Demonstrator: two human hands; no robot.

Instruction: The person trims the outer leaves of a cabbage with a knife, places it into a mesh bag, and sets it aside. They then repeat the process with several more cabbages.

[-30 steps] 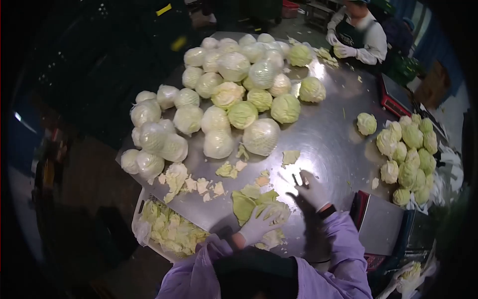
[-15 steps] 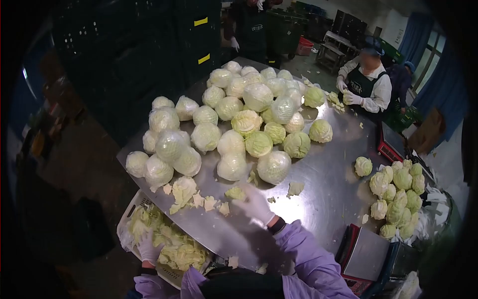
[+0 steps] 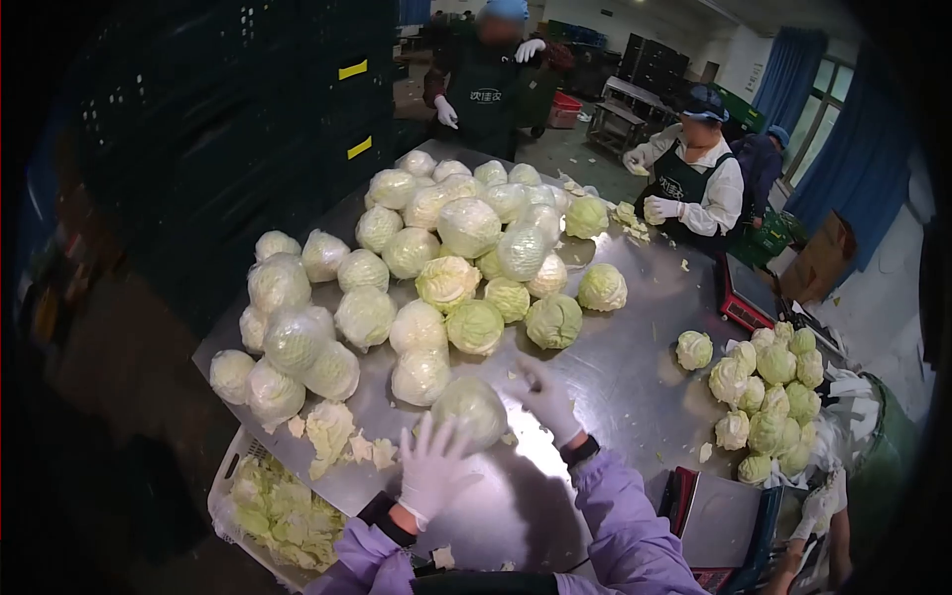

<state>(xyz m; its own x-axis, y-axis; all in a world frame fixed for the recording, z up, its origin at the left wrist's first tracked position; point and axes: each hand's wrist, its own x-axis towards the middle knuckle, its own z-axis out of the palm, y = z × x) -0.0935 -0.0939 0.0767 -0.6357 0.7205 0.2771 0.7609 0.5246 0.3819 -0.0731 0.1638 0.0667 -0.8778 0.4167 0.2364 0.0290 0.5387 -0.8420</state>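
Observation:
My left hand (image 3: 432,470), in a white glove, has its fingers spread at the near side of a wrapped cabbage (image 3: 470,413). To the right of that cabbage is my right hand (image 3: 547,402), also gloved, its fingers apart with nothing held. Plastic film covers many of the cabbages on the metal table (image 3: 635,397). Among them lie bare ones, such as a green cabbage (image 3: 553,321) and a paler one with an open leaf (image 3: 447,284). Loose leaf scraps (image 3: 330,431) are near the table's left edge.
A white basket (image 3: 224,486) of leaves stands below the left edge. Red-framed scales (image 3: 716,526) are at the lower right, beside piled cabbages (image 3: 769,397). Two aproned people (image 3: 476,84) (image 3: 694,174) stand beyond the table. Another person's arm (image 3: 833,526) shows at the lower right.
My left hand has moved from the basket to the wrapped cabbage, which now sits nearer me. My right hand has shifted right and away from the scraps. The view has turned and tilted upward.

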